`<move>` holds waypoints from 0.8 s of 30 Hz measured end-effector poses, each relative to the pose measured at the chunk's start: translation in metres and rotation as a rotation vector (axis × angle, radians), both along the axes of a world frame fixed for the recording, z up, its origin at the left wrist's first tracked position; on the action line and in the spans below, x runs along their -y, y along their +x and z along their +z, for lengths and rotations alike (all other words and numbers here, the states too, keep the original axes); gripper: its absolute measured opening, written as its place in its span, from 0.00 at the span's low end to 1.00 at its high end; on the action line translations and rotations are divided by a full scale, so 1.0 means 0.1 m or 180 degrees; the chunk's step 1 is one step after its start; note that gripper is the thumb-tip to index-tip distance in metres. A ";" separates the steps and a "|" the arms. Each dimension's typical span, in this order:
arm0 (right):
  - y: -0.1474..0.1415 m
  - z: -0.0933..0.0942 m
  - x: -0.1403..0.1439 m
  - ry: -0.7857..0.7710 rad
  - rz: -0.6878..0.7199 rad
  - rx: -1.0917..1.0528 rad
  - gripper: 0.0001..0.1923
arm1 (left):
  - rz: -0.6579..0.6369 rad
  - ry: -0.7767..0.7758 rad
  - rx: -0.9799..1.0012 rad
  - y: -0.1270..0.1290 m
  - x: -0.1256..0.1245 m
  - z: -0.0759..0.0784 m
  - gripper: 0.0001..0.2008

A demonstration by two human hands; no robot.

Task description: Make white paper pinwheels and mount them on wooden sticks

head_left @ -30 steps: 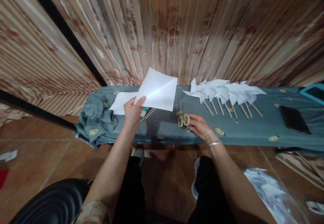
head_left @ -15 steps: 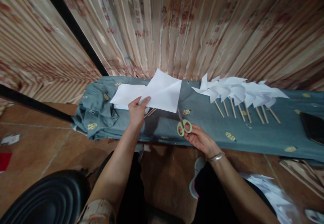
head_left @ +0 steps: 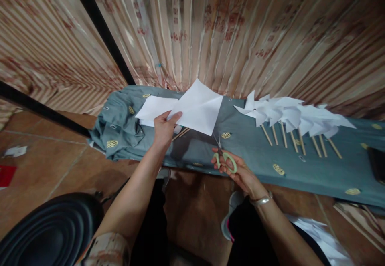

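White paper sheet [head_left: 198, 109], folded with a diagonal crease, pinched at its lower left edge in the left hand [head_left: 164, 131], thumb on top and fingers closed beneath, raised a little above the bench [head_left: 255, 158]. Far corner of the sheet pointing toward the curtain [head_left: 228, 29]. Beneath and to the left, more flat white sheets [head_left: 153, 109] lying on the grey-green cloth [head_left: 120, 131] with gold motifs that covers the bench. Just under the held sheet, two thin wooden sticks [head_left: 180, 133] resting on the cloth.

Pale green scissors [head_left: 226, 158] gripped in the right hand [head_left: 237, 172], fingers threaded through the loops and clamped on the handles, blades pointing up toward the lower right corner of the held sheet, near it but apart. Blades close together; whether fully shut, cannot tell. Silver bracelet [head_left: 261, 201] at the right wrist.

Further right along the bench, a row of white paper pinwheels [head_left: 288, 113] on wooden sticks, overlapping one another, well apart from both hands. Dark phone [head_left: 379, 162] at the far right edge, cut off by the frame.

Below, brown tiled floor [head_left: 45, 158], black ribbed stool [head_left: 54, 230] at lower left, scraps of white paper [head_left: 325, 238] at lower right, dark trousers between the arms.
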State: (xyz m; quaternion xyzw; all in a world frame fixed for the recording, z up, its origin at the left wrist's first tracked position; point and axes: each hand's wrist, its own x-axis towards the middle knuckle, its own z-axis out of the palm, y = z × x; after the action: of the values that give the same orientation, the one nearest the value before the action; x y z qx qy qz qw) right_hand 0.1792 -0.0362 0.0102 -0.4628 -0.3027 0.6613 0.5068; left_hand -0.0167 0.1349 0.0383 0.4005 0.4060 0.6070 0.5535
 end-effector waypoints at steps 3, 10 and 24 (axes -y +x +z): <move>0.00 0.01 0.01 0.0159 0.0260 0.0144 0.30 | -0.0053 0.0015 0.0074 -0.01 0.00 0.00 0.15; 0.01 0.01 -0.02 0.0329 0.0367 0.0370 0.30 | -0.0228 0.0068 0.0018 0.01 0.05 0.03 0.13; 0.01 0.00 -0.05 0.0273 0.0371 0.0458 0.31 | -0.0274 0.0092 -0.0073 0.05 0.09 0.02 0.14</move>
State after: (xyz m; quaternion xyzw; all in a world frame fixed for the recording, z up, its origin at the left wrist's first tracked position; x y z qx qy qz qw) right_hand 0.1798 -0.0315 0.0105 -0.4685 -0.3927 0.6412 0.4639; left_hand -0.0117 0.1258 0.0407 0.4324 0.3859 0.5838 0.5686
